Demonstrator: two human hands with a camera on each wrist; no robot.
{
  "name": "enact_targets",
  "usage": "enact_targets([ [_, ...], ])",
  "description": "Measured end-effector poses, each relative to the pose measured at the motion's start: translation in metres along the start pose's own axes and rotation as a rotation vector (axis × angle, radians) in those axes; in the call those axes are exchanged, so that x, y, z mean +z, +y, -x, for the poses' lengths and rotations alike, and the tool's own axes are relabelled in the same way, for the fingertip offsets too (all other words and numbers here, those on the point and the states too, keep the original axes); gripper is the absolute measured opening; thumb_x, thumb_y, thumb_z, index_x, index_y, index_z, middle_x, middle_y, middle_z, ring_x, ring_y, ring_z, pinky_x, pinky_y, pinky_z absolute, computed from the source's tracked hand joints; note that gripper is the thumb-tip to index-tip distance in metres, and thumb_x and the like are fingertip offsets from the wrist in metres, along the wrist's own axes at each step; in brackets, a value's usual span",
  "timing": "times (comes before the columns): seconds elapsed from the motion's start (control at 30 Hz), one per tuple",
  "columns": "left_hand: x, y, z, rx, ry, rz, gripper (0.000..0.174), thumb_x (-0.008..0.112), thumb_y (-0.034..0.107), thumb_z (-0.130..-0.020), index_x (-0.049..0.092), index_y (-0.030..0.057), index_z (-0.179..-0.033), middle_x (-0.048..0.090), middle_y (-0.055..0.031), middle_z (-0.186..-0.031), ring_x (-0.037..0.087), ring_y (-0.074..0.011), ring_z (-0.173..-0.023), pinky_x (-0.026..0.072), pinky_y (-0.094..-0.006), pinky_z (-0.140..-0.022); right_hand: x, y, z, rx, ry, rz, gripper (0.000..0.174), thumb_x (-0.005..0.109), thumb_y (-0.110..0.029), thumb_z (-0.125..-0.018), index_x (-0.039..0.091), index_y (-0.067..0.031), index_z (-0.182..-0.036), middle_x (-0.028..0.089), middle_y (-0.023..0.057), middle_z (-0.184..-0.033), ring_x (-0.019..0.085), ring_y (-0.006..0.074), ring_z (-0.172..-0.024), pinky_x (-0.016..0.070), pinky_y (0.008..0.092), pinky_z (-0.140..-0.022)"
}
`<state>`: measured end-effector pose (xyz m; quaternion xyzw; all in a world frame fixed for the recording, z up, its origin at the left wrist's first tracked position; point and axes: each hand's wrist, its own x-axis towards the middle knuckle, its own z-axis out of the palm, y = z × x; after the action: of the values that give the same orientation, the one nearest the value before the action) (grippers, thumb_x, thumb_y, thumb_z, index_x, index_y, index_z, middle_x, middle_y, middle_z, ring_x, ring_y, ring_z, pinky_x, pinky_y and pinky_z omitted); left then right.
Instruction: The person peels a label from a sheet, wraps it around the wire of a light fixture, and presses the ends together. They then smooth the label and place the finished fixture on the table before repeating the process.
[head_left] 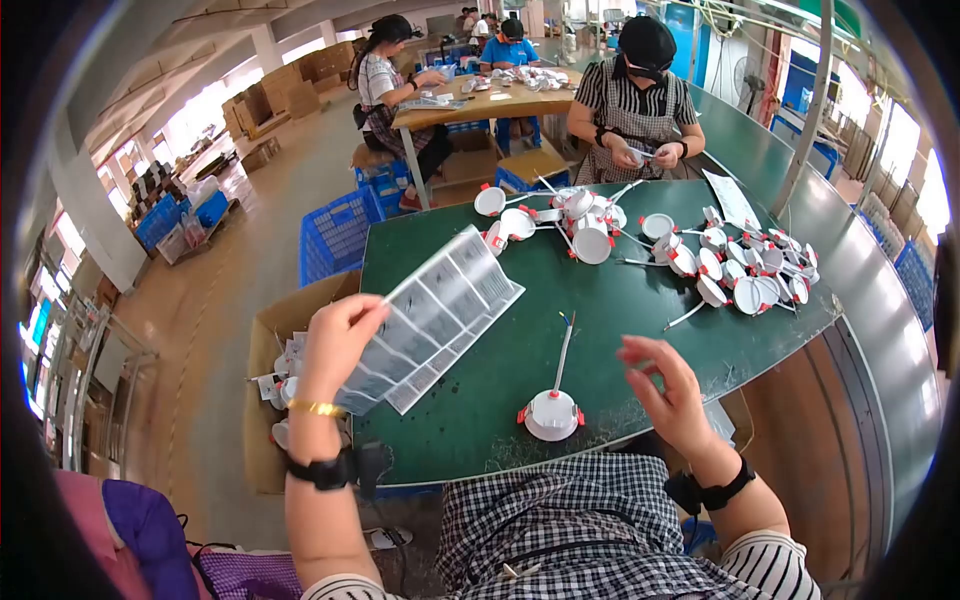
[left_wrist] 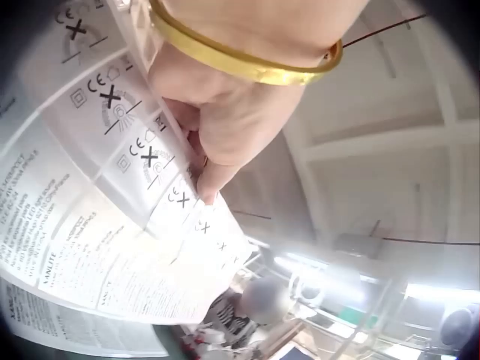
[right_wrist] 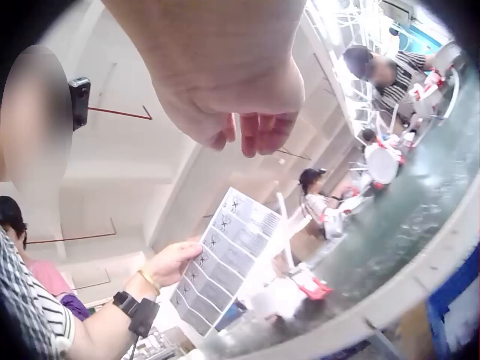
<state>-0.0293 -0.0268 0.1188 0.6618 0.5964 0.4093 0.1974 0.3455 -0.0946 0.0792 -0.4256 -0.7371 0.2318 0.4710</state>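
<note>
My left hand grips a sheet of printed labels by its edge, thumb and fingers pinching it, and holds it tilted over the table's left part. In the left wrist view the sheet shows rows of labels with crossed symbols and small text. My right hand is raised at the table's near edge, fingers loosely bent, nothing showing in them; the right wrist view shows this hand likewise. Between the hands a white round downlight with red clips lies on the table, its cable pointing away.
Piles of similar downlights cover the far and right parts of the green table. A white sheet lies behind them. At the left stand a cardboard box with lamps and a blue crate. A person works opposite.
</note>
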Motion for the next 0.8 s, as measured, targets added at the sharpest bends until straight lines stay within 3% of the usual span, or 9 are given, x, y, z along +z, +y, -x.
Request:
enact_targets([
  [0.17,-0.033,0.068,0.091,0.027,-0.206,-0.067,0.014,0.067,0.008,-0.082,0.068,-0.001,-0.093,0.066,-0.0046,-0.077,0.058,-0.0084,-0.069,0.0449,-0.024,-0.061,0.014,-0.057,-0.024,-0.341,-0.1,0.116,0.051,0.071,-0.004,-0.076,0.056,-0.0116,-0.125,0.05,0.0159,-0.125,0.051,0.0324,-0.111,0.0466,0.0387,-0.088],
  [0.2,-0.031,0.071,0.104,0.08,-0.254,-0.068,0.014,0.068,0.007,-0.081,0.068,0.0001,-0.093,0.067,-0.0065,-0.078,0.061,-0.0108,-0.069,0.047,-0.0245,-0.063,0.018,-0.062,-0.022,-0.353,-0.143,0.095,0.051,0.073,-0.006,-0.075,0.058,-0.0132,-0.123,0.052,0.0144,-0.123,0.052,0.0317,-0.108,0.0474,0.0389,-0.087],
  [0.23,-0.027,0.071,0.114,0.073,-0.262,-0.066,0.014,0.068,0.007,-0.081,0.068,0.0001,-0.093,0.067,-0.0065,-0.078,0.061,-0.0108,-0.069,0.047,-0.0245,-0.063,0.024,-0.064,-0.021,-0.428,-0.166,0.002,0.046,0.071,-0.004,-0.076,0.059,-0.0118,-0.12,0.06,0.0123,-0.109,0.059,0.0287,-0.095,0.0501,0.036,-0.082],
  [0.3,-0.02,0.071,0.131,0.104,-0.305,0.022,0.017,0.069,0.006,-0.079,0.069,0.0005,-0.095,0.069,-0.008,-0.082,0.064,-0.0138,-0.072,0.0491,-0.0257,-0.065,0.026,-0.06,-0.004,-0.289,-0.323,-0.075,0.037,0.07,-0.004,-0.079,0.062,-0.009,-0.114,0.066,0.0092,-0.094,0.064,0.0236,-0.08,0.0524,0.0315,-0.072],
  [0.37,-0.006,0.07,0.145,-0.024,-0.319,0.126,0.023,0.072,0.009,-0.077,0.067,0.003,-0.099,0.068,-0.007,-0.086,0.064,-0.0173,-0.074,0.049,-0.0284,-0.068,0.029,-0.056,0.014,-0.178,-0.321,-0.118,0.033,0.069,-0.004,-0.08,0.064,-0.0075,-0.111,0.066,0.0089,-0.09,0.064,0.0218,-0.075,0.0523,0.0301,-0.068],
  [0.43,0.016,0.075,0.155,0.308,-0.221,-0.074,0.028,0.075,0.012,-0.074,0.064,0.0059,-0.099,0.067,-0.006,-0.09,0.063,-0.0216,-0.077,0.0479,-0.0312,-0.071,0.029,-0.053,0.03,-0.058,-0.305,-0.155,0.028,0.069,-0.005,-0.08,0.065,-0.006,-0.109,0.067,0.0086,-0.086,0.065,0.02,-0.07,0.0523,0.0286,-0.064],
  [0.47,0.031,0.078,0.162,0.359,-0.205,-0.05,0.029,0.077,0.016,-0.072,0.062,0.0087,-0.095,0.065,-0.005,-0.092,0.061,-0.0241,-0.079,0.0465,-0.0332,-0.071,0.028,-0.052,0.038,-0.01,-0.326,-0.16,0.027,0.069,-0.005,-0.081,0.066,-0.0057,-0.108,0.068,0.0089,-0.088,0.065,0.0193,-0.071,0.0523,0.0284,-0.064],
  [0.57,0.069,0.077,0.173,0.307,-0.145,0.021,0.026,0.078,0.014,-0.07,0.063,0.0094,-0.091,0.066,-0.001,-0.084,0.062,-0.0201,-0.073,0.0449,-0.0321,-0.066,0.02,-0.048,0.055,0.027,-0.347,-0.132,0.027,0.069,-0.005,-0.08,0.066,-0.0055,-0.107,0.068,0.0093,-0.089,0.066,0.0184,-0.073,0.0524,0.0283,-0.064],
  [0.8,0.085,0.089,0.17,0.396,-0.276,0.012,0.024,0.08,0.008,-0.066,0.064,0.0075,-0.085,0.065,-0.0016,-0.076,0.059,-0.0179,-0.07,0.0448,-0.0304,-0.064,0.003,-0.048,0.077,0.086,-0.31,-0.087,0.026,0.072,-0.007,-0.078,0.065,-0.0052,-0.103,0.067,0.0089,-0.083,0.066,0.0195,-0.07,0.0525,0.029,-0.062],
])
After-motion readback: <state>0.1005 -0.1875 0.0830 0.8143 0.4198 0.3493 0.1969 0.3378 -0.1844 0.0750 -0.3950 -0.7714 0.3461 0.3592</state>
